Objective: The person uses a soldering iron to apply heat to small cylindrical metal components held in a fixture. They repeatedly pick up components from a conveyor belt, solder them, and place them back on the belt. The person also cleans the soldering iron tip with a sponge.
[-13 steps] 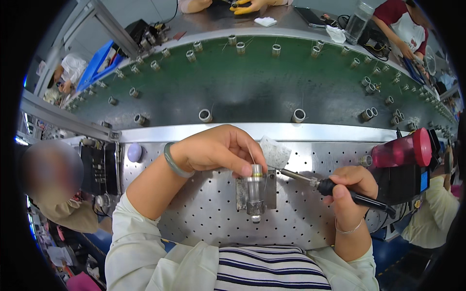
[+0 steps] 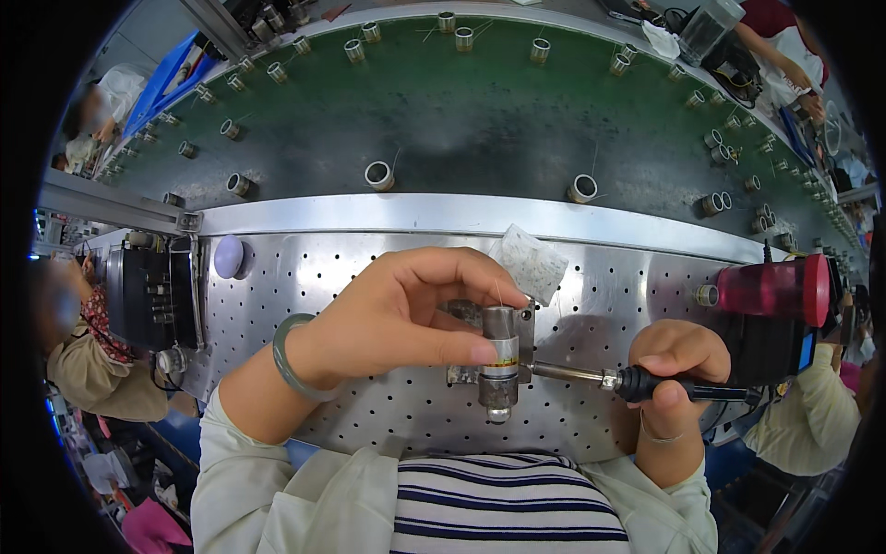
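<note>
Pinching the small silver metal cylinder with the yellow band (image 2: 499,355) between thumb and forefinger, my left hand (image 2: 406,319) has come lower over the perforated steel worktop (image 2: 305,277) than a moment ago, steadying the part in its grey metal holder (image 2: 524,323). My right hand (image 2: 678,369), fingers wrapped tight round the black-handled soldering iron (image 2: 637,383), now has the tip touching the cylinder's side, so joining looks underway.
</note>
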`<action>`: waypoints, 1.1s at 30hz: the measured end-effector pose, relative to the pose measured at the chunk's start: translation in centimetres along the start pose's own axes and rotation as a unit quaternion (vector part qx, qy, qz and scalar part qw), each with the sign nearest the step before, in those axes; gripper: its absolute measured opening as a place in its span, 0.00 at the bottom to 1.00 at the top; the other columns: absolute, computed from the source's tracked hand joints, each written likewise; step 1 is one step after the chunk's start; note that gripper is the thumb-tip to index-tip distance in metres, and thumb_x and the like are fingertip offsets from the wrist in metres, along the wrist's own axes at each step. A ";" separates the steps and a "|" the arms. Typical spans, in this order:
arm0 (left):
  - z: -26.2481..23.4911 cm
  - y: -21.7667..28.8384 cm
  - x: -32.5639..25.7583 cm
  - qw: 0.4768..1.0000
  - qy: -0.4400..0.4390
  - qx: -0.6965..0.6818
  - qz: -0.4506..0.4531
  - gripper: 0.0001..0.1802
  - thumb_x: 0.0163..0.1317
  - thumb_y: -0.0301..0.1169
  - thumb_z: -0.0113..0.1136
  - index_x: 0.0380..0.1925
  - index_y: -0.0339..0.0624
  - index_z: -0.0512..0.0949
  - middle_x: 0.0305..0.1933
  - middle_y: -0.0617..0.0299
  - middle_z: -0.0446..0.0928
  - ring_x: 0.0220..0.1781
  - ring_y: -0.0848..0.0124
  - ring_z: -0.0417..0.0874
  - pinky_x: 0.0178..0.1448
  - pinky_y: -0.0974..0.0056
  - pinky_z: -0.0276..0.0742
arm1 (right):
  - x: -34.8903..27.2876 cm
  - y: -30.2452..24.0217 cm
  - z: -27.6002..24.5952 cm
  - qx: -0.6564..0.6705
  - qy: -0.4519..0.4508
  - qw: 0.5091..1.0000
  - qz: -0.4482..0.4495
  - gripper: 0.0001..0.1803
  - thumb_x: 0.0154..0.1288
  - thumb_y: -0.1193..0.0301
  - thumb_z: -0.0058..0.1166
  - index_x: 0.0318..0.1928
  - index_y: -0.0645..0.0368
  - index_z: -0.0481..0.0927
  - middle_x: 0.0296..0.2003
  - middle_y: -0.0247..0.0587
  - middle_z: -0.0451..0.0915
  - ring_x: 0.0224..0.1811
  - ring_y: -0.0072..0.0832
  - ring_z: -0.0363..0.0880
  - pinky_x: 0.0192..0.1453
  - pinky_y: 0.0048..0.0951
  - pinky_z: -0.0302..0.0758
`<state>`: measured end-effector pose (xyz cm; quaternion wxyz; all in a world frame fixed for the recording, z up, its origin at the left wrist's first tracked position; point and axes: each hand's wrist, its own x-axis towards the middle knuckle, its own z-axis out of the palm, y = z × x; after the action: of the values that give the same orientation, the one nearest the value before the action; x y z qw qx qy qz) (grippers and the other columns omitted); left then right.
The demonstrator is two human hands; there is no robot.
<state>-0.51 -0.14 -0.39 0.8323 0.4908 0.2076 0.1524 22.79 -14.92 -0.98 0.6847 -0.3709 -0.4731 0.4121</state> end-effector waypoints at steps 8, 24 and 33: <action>0.0 -0.4 0.4 0.999 -0.025 0.000 0.042 0.10 0.45 0.14 0.69 0.29 0.38 0.84 0.50 0.48 0.75 0.50 0.63 0.79 0.56 0.61 0.75 | 0.4 0.7 -0.6 -0.030 -0.052 0.997 -0.044 0.11 0.50 0.76 0.65 0.32 0.69 0.77 0.18 0.43 0.77 0.15 0.28 0.74 0.20 0.24 0.69; -0.5 -1.4 0.5 0.995 -0.061 0.000 0.079 0.09 0.44 0.15 0.71 0.25 0.40 0.84 0.50 0.47 0.74 0.53 0.61 0.77 0.63 0.58 0.70 | 0.6 1.1 -0.8 -0.044 -0.079 0.994 -0.064 0.13 0.49 0.77 0.68 0.33 0.69 0.78 0.18 0.42 0.76 0.14 0.28 0.72 0.19 0.25 0.67; -0.5 -1.3 0.6 0.995 -0.062 0.002 0.079 0.09 0.43 0.16 0.72 0.24 0.41 0.84 0.50 0.48 0.74 0.52 0.61 0.77 0.63 0.58 0.70 | 0.7 0.9 -1.0 -0.065 -0.092 0.991 -0.073 0.15 0.47 0.75 0.70 0.33 0.68 0.78 0.20 0.42 0.78 0.15 0.29 0.74 0.20 0.25 0.68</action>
<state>-0.19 -0.11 -1.91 0.8278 0.5161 0.1169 0.1865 23.68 -14.03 -1.86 0.6408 -0.3398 -0.5858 0.3616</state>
